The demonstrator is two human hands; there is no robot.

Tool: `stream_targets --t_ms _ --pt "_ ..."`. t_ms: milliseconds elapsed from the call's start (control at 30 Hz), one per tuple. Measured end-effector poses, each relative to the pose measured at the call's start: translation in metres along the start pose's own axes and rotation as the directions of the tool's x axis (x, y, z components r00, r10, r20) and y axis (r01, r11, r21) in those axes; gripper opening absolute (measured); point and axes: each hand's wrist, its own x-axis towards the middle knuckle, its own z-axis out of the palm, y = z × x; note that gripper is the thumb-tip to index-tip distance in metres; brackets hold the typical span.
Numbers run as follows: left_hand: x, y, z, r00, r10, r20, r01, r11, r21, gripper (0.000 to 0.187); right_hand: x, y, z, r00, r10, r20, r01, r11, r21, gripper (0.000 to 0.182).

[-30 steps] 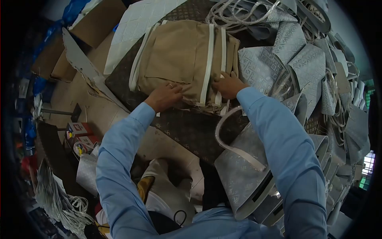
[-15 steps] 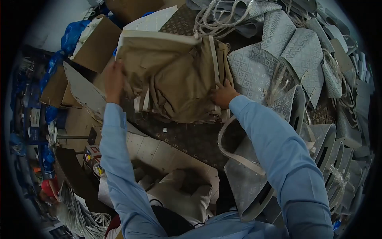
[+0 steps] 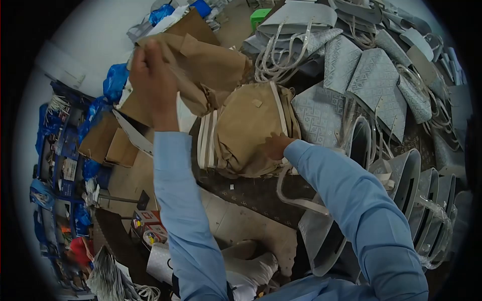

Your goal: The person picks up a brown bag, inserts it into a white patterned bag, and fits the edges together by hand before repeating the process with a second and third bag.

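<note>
A tan fabric piece (image 3: 213,60) hangs from my left hand (image 3: 153,85), which is raised high with its fingers closed around the cloth's edge. Below it lies a pile of folded tan fabric pieces (image 3: 248,123) with white strips along their edges. My right hand (image 3: 276,145) rests on the right part of this pile, fingers spread over the cloth. Right beside the pile are silver-grey patterned bag panels (image 3: 319,113). A pale bag handle (image 3: 296,198) curves just below my right hand.
Silver-grey bags with slots (image 3: 401,185) stand in a row at right. More handled bags (image 3: 296,20) lie heaped at the back. Cardboard boxes (image 3: 103,138) and blue plastic (image 3: 115,83) are at left, near blue shelving (image 3: 50,165). A person in red (image 3: 80,251) is at lower left.
My left hand has risen, lifting a tan fabric piece off the pile. My right hand stays on the pile, and the view has shifted, bringing more of the left wall into sight.
</note>
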Motion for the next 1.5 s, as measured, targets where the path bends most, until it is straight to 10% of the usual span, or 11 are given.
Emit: stream_targets --t_ms 200,267,300,333,467,667,767,867,967,1267,1500 --pt "0.095 0.080 -0.039 0.943 -0.195 0.271 0.299 0.854 -0.426 0.034 -0.062 0.007 -0.109 0.986 -0.140 0.088 0.137 0.990 0.033 0.052" --pt "0.115 0.077 -0.042 0.953 0.112 0.281 -0.044 0.971 -0.235 0.037 -0.144 -0.016 -0.166 0.954 -0.110 0.278 0.103 0.994 0.040 0.059" --pt "0.098 0.115 -0.041 0.909 -0.154 0.387 0.326 0.842 -0.431 0.037 -0.193 -0.027 -0.187 0.945 -0.115 0.305 0.086 0.991 0.106 0.060" --pt "0.081 0.153 -0.040 0.789 -0.406 0.461 0.614 0.543 -0.572 0.037 -0.240 -0.036 -0.198 0.954 -0.235 0.187 0.240 0.971 -0.002 0.057" --pt "0.046 0.199 -0.028 0.810 -0.276 0.517 0.586 0.412 -0.698 0.037 -0.407 -0.028 -0.234 0.994 -0.044 -0.099 0.074 0.942 0.327 0.052" --pt "0.044 0.318 -0.006 0.923 -0.044 0.383 0.367 0.397 -0.841 0.037 -0.537 0.018 -0.182 0.415 0.149 -0.898 0.095 0.974 0.205 0.117" --pt "0.023 0.388 0.001 0.782 0.228 0.580 0.546 0.197 -0.814 0.036 -0.579 0.008 -0.142 0.342 0.139 -0.929 0.287 0.926 0.245 0.126" --pt "-0.010 0.471 0.009 0.699 0.318 0.640 0.537 0.357 -0.764 0.038 -0.636 -0.008 -0.104 0.517 0.175 -0.838 0.702 0.474 0.532 0.126" --pt "-0.050 0.545 0.011 0.483 0.424 0.766 0.478 0.605 -0.637 0.040 -0.704 -0.007 -0.053 0.323 0.376 -0.869 0.707 0.515 0.485 0.106" --pt "-0.144 0.704 0.040 -0.463 0.467 0.754 -0.355 0.681 -0.640 0.048 -0.905 0.037 0.034 -0.117 0.424 -0.898 -0.131 0.890 0.437 0.040" --pt "-0.266 0.663 0.124 -0.553 0.503 0.664 -0.318 0.609 -0.726 0.055 -1.048 -0.009 0.158 -0.562 0.703 -0.436 -0.468 0.164 0.868 0.028"
